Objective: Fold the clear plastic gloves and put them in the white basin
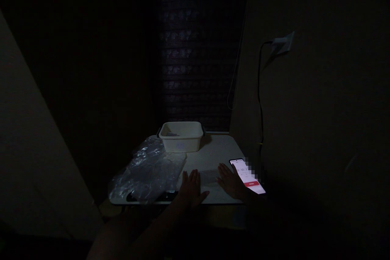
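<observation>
Both my hands rest near the front of a small white table (pixel 216 146) in a dark room. My left hand (pixel 191 189) lies flat with its fingers stretched out and the thumb apart. To its right, my right hand (pixel 230 181) is also flat, fingers extended. Between them lies a thin, clear plastic piece (pixel 209 176), perhaps a small bag; the dimness hides its exact kind. The fingertips are at or close to its two sides. Left of my left hand spreads a large crumpled sheet of clear plastic (pixel 152 172).
A white plastic tub (pixel 182 144) with dark handles stands at the back of the table, something pale inside. A lit phone (pixel 248 176) lies at the right edge. A black cord (pixel 259 89) hangs from a wall outlet (pixel 282 44). A slatted blind (pixel 183 53) covers the back.
</observation>
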A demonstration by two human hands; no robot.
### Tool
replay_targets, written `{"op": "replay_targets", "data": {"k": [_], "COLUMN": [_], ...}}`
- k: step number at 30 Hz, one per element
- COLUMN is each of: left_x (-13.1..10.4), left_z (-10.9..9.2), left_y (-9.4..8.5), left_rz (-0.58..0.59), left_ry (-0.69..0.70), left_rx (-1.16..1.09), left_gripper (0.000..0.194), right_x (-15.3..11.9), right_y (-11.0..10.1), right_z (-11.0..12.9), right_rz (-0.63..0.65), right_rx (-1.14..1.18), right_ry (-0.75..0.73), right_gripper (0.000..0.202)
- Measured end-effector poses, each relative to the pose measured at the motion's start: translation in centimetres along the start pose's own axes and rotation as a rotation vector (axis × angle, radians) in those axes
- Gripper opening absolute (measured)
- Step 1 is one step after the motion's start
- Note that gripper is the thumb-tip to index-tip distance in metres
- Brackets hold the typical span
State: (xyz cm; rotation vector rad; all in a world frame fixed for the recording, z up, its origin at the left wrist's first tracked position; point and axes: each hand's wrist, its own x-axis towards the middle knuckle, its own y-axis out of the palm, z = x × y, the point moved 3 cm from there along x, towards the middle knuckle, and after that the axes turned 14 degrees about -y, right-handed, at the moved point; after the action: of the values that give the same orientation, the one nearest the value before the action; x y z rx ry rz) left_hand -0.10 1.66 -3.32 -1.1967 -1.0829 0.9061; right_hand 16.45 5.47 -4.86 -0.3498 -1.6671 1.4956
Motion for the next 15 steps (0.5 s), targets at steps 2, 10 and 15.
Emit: {"op": "replay_targets", "data": {"k": [2,10,15], "left_x": [-0.3,-2.4,-2.4], "left_z": [-0.3,-1.0,-1.1], "left_y": [-0.5,-2.5,-2.1], "left_rz": [-0.001,0.089,0.092], "left_ry": [-0.031,-0.026,0.035], "left_rx": [0.024,0.119,0.113], "left_gripper": [0.069,0.059,0.029], "right_x": [0.2,0.6,0.7], "right_y": [-0.4,-2.7,-3.8], "right_z": [-0.2,1.4,3.6], "right_rz": [0.009,-0.008,0.017], "right_rx": [-0.061,-0.252,-0.190], "right_ry": [-0.013,-0.048,-0.080], "right_gripper": [0.046,0.041,0.035]}}
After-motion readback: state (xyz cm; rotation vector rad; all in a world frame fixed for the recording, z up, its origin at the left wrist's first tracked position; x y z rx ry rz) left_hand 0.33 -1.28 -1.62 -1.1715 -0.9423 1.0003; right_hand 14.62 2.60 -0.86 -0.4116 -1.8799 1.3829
